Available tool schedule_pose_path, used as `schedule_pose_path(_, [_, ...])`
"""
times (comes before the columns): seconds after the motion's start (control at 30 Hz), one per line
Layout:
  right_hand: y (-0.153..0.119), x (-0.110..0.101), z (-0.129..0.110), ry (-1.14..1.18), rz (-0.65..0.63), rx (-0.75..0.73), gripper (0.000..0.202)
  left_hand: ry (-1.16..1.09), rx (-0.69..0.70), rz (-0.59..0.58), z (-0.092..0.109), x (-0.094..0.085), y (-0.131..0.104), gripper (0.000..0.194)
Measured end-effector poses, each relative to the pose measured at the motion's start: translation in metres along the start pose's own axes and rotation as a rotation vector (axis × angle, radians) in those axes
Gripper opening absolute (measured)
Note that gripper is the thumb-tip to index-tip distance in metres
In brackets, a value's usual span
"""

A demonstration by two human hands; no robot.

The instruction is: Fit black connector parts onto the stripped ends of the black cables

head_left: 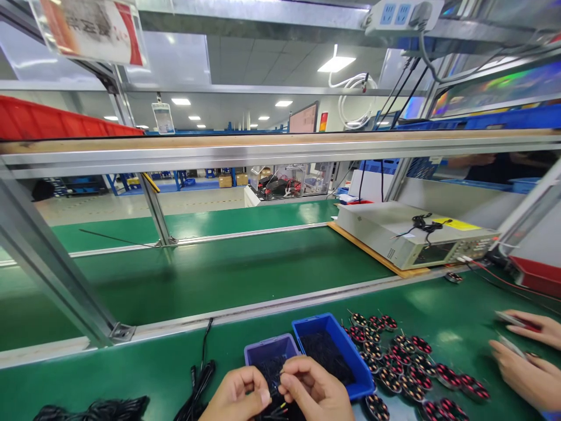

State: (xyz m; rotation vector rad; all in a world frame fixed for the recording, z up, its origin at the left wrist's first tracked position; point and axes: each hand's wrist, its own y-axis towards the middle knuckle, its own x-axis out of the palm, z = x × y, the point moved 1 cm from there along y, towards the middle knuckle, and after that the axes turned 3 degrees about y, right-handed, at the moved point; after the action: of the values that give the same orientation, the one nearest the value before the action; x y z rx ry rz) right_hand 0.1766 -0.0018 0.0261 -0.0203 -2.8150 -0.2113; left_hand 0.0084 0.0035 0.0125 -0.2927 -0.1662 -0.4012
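My left hand (pixel 240 395) is closed in a pinch, thumb against forefinger; whatever it may hold is too small to make out. Close beside it, my right hand (pixel 314 390) pinches something tiny and thin that I cannot name. Both are just in front of a small purple bin (pixel 268 342) and a blue bin (pixel 329 321), each with dark small pieces inside. Below my fingers show thin wire ends (pixel 279 410) with yellow and greenish tips. To the right lie several round motor stators (pixel 401 355) with red and black windings.
Black cables (pixel 196 389) and a dark cable bundle (pixel 94 409) lie at left. A co-worker's hands (pixel 521 362) hold thin pointed tools at right. A grey bench instrument (pixel 407 234) stands behind on a wooden board. A metal frame post (pixel 52 257) rises at left; a red bin (pixel 537 276) sits far right.
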Motion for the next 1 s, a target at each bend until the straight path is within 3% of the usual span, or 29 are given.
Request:
schedule_pose_path(0.5, [-0.001,0.002,0.000,0.020,0.002,0.055,0.036,-0.019,0.005,-0.032,0.007,0.005,-0.002,0.053])
schedule_pose_path(0.67, [0.002,-0.004,0.000,-0.280,-0.158,-0.102,0.019,-0.041,0.019,-0.074,0.008,0.009,-0.003,0.051])
schedule_pose_path(0.77, [0.008,-0.012,0.000,-0.359,-0.244,-0.095,0.013,-0.016,0.049,-0.065,0.006,0.008,-0.002,0.053])
schedule_pose_path(0.93, [0.021,-0.026,0.001,-0.461,-0.390,-0.221,0.018,0.046,0.110,-0.016,0.004,0.001,0.006,0.058])
schedule_pose_path(1.0, [0.022,-0.027,0.005,-0.395,-0.459,-0.189,0.027,0.052,0.090,-0.036,0.001,-0.001,0.011,0.060])
